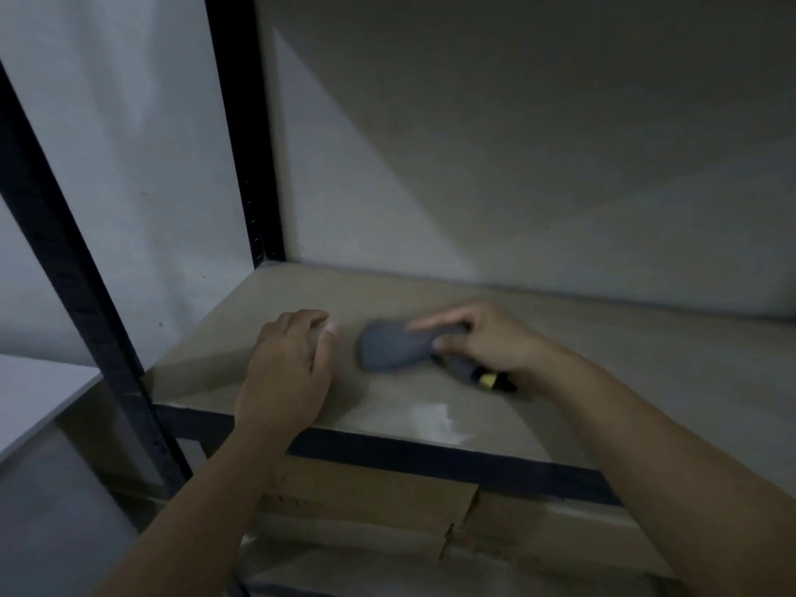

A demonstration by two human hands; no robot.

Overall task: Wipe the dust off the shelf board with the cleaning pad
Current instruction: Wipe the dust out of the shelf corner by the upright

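A grey cleaning pad (394,347) with a black and yellow end lies on the beige shelf board (624,381). My right hand (482,340) grips its right part, fingers wrapped over it. To the left of the pad, my left hand (286,366) rests flat on the board, fingers slightly curled, holding nothing. A pale dust patch (433,417) shows on the board near its front edge, just below the pad.
A black metal upright (254,135) stands at the back left corner and another upright (64,260) at the front left. The black front rail (430,456) edges the board. Cardboard boxes (366,506) sit on the level below. A grey wall closes the back.
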